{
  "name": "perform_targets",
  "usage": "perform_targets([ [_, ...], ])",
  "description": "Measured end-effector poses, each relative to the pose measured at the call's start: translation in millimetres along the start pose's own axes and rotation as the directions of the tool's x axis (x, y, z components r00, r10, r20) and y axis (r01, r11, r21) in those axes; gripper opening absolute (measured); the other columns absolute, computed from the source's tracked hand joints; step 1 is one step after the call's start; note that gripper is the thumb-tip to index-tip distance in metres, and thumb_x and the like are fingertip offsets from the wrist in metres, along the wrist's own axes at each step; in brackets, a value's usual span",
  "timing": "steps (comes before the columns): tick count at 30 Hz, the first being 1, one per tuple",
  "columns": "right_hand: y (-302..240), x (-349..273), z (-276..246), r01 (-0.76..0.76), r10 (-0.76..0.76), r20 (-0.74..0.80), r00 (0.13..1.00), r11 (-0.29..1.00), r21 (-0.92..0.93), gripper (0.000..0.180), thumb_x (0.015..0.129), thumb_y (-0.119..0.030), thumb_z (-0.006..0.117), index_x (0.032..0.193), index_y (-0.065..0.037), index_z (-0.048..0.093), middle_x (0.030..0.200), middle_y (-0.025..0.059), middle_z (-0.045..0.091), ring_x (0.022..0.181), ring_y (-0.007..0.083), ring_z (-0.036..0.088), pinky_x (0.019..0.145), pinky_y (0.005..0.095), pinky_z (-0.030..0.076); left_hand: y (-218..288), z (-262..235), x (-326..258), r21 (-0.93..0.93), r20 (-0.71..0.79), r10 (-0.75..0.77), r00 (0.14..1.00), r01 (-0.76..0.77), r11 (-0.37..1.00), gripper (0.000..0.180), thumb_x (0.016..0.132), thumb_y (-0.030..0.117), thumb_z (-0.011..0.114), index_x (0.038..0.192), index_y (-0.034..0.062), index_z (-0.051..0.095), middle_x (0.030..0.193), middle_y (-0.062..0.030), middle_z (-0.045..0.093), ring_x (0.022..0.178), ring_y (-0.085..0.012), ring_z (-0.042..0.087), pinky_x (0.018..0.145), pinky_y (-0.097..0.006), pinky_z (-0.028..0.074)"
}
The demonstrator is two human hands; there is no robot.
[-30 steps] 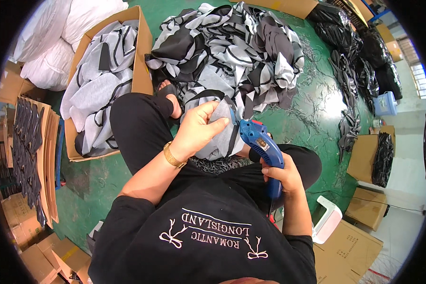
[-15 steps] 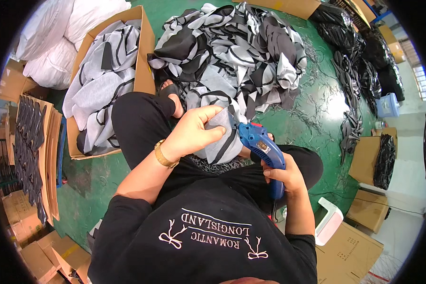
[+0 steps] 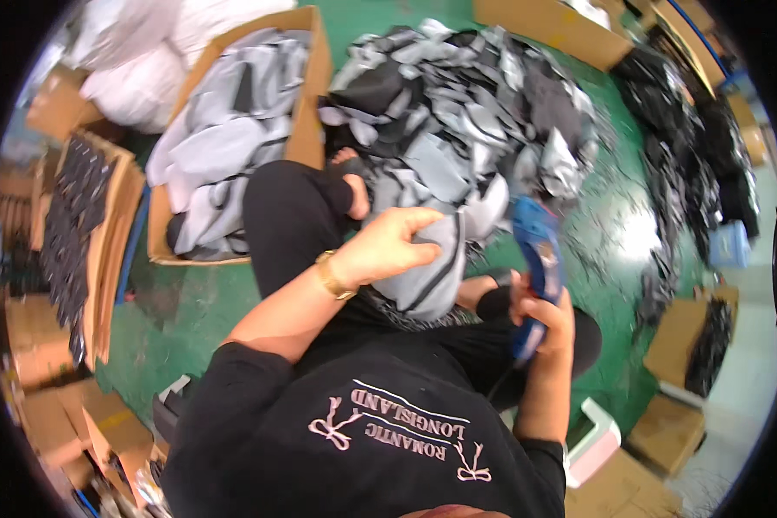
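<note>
Grey-and-black cloth heap (image 3: 457, 112) on green floor (image 3: 609, 259). Right hand (image 3: 546, 306) near heap's near right edge, fingers wrapped around blue handheld tool (image 3: 540, 246), motion-blurred, tool head toward heap. Left hand (image 3: 384, 249) at heap's near side, thumb and forefinger spread apart by grey cloth piece (image 3: 427, 281); cannot tell whether fingertips touch it. Piece lies at heap's near edge. Open carton (image 3: 309, 112) of similar cloth left of heap; black plastic bags (image 3: 660, 95) right of heap.
</note>
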State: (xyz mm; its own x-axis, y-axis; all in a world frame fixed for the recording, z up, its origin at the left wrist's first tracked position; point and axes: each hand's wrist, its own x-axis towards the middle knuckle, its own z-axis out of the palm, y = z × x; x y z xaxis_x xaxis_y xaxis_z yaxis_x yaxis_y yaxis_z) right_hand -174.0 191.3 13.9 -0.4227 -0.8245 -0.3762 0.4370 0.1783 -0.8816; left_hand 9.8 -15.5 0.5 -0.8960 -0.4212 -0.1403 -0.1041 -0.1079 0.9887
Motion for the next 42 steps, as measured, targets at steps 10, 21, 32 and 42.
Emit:
perform_targets([
  [10, 6, 16, -39, 0.103, -0.092, -0.076, 0.993, 0.981, 0.167, 0.041, 0.066, -0.015, 0.066, 0.1, 0.001, 0.05, 0.069, 0.0045, 0.047, 0.061, 0.0139, 0.048, 0.051, 0.0263, 0.041, 29, -143, -16, -0.07, -0.868, 0.234, 0.439, -0.573, 0.817, 0.03, 0.083, 0.001, 0.06, 0.112, 0.0059, 0.054, 0.09, 0.0002, 0.06, 0.072, -0.0076, 0.055, 0.07, -0.025, 0.045],
  [21, -2, 29, -41, 0.04, -0.029, -0.074, 0.997, 0.986, 0.162, 0.043, 0.068, -0.016, 0.067, 0.102, 0.003, 0.051, 0.074, 0.0038, 0.049, 0.063, 0.0129, 0.049, 0.054, 0.0268, 0.042, -1, -163, 15, -0.004, -0.861, 0.212, 0.462, -0.424, 0.906, 0.028, 0.086, 0.007, 0.061, 0.114, 0.0044, 0.056, 0.105, -0.0085, 0.06, 0.095, -0.0186, 0.06, 0.082, -0.032, 0.05],
  [32, 18, 29, -63, 0.037, 0.0, -0.182, 0.983, 0.979, 0.203, 0.043, 0.064, -0.018, 0.07, 0.096, 0.0, 0.049, 0.069, 0.0026, 0.045, 0.055, 0.0119, 0.046, 0.047, 0.0259, 0.042, -300, -48, 123, 0.575, -0.493, -0.457, 0.74, 0.672, 0.466, 0.037, 0.075, 0.031, 0.057, 0.098, 0.0045, 0.069, 0.104, -0.0157, 0.067, 0.098, -0.0302, 0.064, 0.084, -0.041, 0.049],
  [42, 21, 53, -56, -0.053, 0.081, -0.14, 0.987, 0.98, 0.194, 0.046, 0.067, -0.014, 0.065, 0.106, 0.0, 0.047, 0.073, 0.0042, 0.045, 0.062, 0.0132, 0.046, 0.05, 0.0256, 0.042, -290, -39, 104, -0.006, -0.604, -0.651, 0.46, 0.814, 0.581, 0.066, 0.068, 0.05, 0.075, 0.101, -0.0069, 0.065, 0.107, -0.0234, 0.064, 0.103, -0.0344, 0.062, 0.086, -0.037, 0.049],
])
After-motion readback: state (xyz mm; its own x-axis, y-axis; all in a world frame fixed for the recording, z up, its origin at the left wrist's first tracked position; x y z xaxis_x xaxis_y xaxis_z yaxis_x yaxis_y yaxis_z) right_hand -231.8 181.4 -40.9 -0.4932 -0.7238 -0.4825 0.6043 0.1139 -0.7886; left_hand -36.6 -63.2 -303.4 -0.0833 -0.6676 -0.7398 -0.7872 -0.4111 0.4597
